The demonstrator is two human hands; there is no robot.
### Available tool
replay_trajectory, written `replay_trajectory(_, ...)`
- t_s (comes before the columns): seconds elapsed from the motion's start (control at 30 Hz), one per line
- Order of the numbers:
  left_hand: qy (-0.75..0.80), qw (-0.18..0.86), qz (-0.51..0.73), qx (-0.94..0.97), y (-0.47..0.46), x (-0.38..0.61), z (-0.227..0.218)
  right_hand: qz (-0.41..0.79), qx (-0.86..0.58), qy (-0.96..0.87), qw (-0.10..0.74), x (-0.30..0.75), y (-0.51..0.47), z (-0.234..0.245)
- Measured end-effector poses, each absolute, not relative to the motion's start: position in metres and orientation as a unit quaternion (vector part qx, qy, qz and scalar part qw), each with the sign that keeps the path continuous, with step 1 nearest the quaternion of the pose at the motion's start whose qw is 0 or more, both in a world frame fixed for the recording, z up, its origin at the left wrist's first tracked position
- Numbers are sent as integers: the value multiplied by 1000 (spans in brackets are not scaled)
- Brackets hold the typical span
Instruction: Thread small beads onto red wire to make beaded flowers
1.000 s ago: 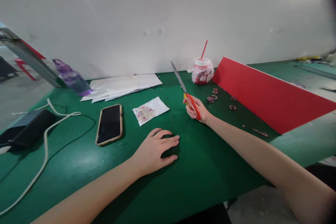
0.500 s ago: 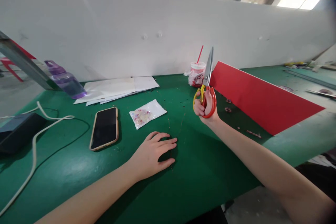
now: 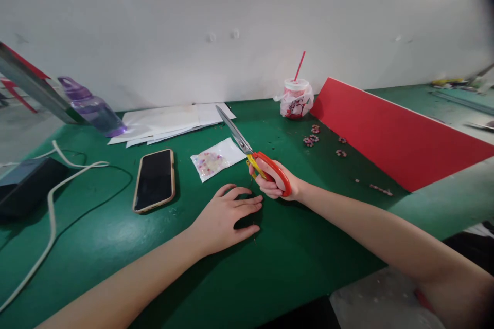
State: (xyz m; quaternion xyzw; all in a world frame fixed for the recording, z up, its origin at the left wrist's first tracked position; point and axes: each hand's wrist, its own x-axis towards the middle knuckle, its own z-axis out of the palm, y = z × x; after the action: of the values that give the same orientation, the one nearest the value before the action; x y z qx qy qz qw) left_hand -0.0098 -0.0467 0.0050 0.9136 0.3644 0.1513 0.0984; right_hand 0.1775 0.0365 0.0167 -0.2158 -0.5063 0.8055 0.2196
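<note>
My right hand (image 3: 276, 182) grips a pair of scissors (image 3: 240, 138) by its red and yellow handles. The closed metal blades point up and to the left, above the table. My left hand (image 3: 227, 221) rests palm down on the green table (image 3: 301, 252), its fingers apart. A thin wire or thread (image 3: 254, 240) shows by the left thumb; most of it is hidden under the hand. Just beyond my left hand lies a white and clear packet (image 3: 212, 160) of small coloured beads, close to the scissors.
A phone (image 3: 154, 181) lies to the left, near a white cable (image 3: 52, 211). Farther back are white papers (image 3: 162, 122), a purple bottle (image 3: 94, 109) and a bagged drink cup (image 3: 296, 100). Small beaded rings (image 3: 311, 140) sit before a standing red board (image 3: 401, 131).
My right hand has brought the scissors down and left, towards my left hand, tipping the blades leftward. The left hand stays nearly in place. The view has tilted downward.
</note>
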Motion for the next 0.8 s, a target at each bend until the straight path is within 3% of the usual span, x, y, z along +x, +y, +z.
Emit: replay_trajectory(0.8,371,107,154,909,-49,-9,9,670,-297,-581,353,211,96,12)
